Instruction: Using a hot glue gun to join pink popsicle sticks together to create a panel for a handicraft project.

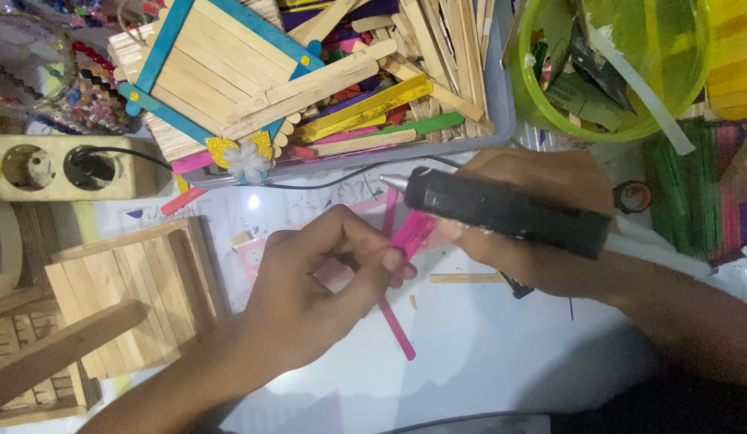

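My left hand (317, 289) pinches a short pink craft stick piece (412, 233) between thumb and fingers above the white work surface. My right hand (534, 233) grips a black hot glue gun (506, 210), its metal nozzle pointing left just above the pink piece. Another long pink stick (396, 325) lies on the surface under my left hand, slanting down to the right. A plain wooden stick (463, 278) rests flat near my right hand.
A grey tray (502, 112) of coloured and plain craft sticks sits at the top, with a blue-framed stick panel (221, 64) on it. A green bowl (614, 64) is top right. A wooden stick panel (128, 289) and a power strip (68, 167) are at left.
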